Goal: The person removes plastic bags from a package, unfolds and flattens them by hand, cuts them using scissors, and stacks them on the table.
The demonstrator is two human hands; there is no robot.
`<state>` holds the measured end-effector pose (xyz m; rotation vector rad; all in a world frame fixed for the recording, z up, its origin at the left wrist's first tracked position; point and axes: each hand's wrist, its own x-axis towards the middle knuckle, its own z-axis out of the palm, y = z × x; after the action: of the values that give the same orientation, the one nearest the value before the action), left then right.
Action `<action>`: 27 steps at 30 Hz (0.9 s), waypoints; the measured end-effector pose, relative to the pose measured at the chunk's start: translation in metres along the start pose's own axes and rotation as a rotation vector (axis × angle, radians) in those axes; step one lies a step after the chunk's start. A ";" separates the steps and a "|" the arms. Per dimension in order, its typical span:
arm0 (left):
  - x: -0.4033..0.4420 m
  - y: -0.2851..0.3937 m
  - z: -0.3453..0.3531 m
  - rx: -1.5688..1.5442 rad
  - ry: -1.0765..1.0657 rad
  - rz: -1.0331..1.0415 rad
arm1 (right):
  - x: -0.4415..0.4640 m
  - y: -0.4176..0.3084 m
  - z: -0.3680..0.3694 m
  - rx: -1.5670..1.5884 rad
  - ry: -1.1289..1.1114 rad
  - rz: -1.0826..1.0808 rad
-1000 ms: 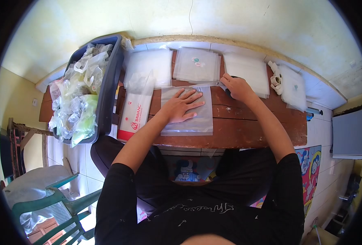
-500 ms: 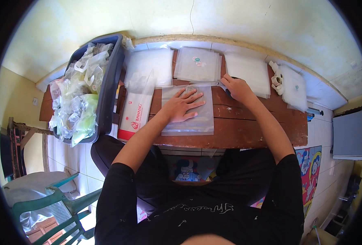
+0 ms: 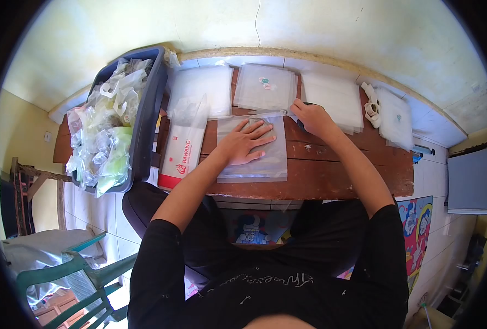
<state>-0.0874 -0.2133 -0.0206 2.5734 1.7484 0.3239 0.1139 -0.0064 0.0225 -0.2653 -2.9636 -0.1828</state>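
My left hand (image 3: 249, 142) lies flat with its fingers spread on a clear plastic bag (image 3: 252, 171), pressing it to the wooden table. At the bag's far edge, my right hand (image 3: 313, 117) grips a pair of scissors (image 3: 286, 112) by the dark handles. The blades point left along that edge; how far they are apart is too small to tell. Left of the bag lies a red and white printed plastic packet (image 3: 184, 148) marked "BAWANG".
Stacks of clear plastic bags (image 3: 202, 88), (image 3: 265, 82), (image 3: 331, 96) line the back of the table (image 3: 342, 170). Off-white strips (image 3: 372, 104) lie beside another stack (image 3: 397, 118) at right. A dark bin (image 3: 150, 109) full of crumpled plastic stands left. A green chair (image 3: 76, 271) is lower left.
My right hand has moved a little to the left with the scissors, along the bag's far edge. My left hand stays in place on the bag.
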 end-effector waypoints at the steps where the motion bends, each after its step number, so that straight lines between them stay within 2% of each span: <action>1: 0.001 0.001 0.000 -0.002 0.000 0.001 | -0.001 0.000 0.001 0.003 0.006 -0.005; 27: -0.001 -0.001 0.004 -0.005 0.006 -0.023 | 0.035 -0.015 0.006 0.015 0.043 -0.098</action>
<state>-0.0880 -0.2135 -0.0243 2.5496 1.7752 0.3352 0.0761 -0.0141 0.0211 -0.1127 -2.9363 -0.1764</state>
